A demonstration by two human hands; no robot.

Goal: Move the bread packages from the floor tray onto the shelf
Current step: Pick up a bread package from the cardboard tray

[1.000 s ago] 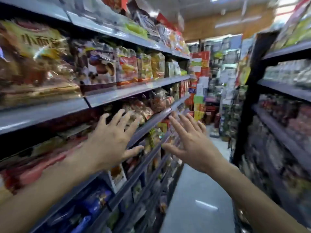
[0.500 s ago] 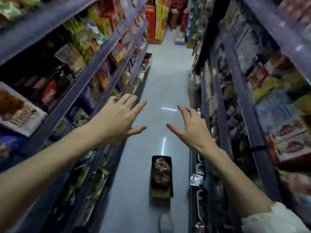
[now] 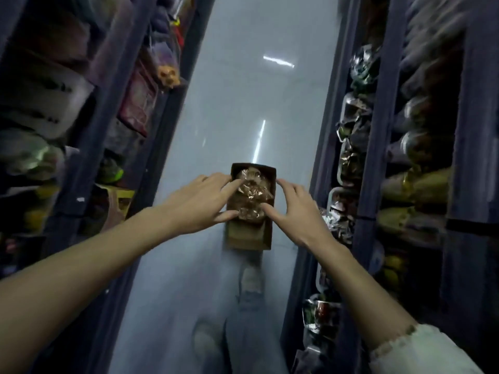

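Observation:
A brown cardboard floor tray [image 3: 247, 236] lies on the grey aisle floor straight below me. Shiny clear-wrapped bread packages [image 3: 252, 188] fill its far half; the near half looks bare. My left hand [image 3: 201, 202] is spread above the tray's left side, its fingertips over the packages. My right hand [image 3: 293, 209] is spread above the tray's right side, thumb over the lower package. Both hands hold nothing, and whether they touch the wrap I cannot tell.
Dark shelf units stocked with packaged goods line both sides, the left shelves [image 3: 89, 147] and the right shelves [image 3: 378, 157]. The narrow shiny floor [image 3: 243, 103] runs between them. My shoes [image 3: 251, 284] and trouser leg stand just behind the tray.
My view has swung from the shelves down to the floor. Both open hands have dropped from shelf height to just over the tray, which now looks much closer.

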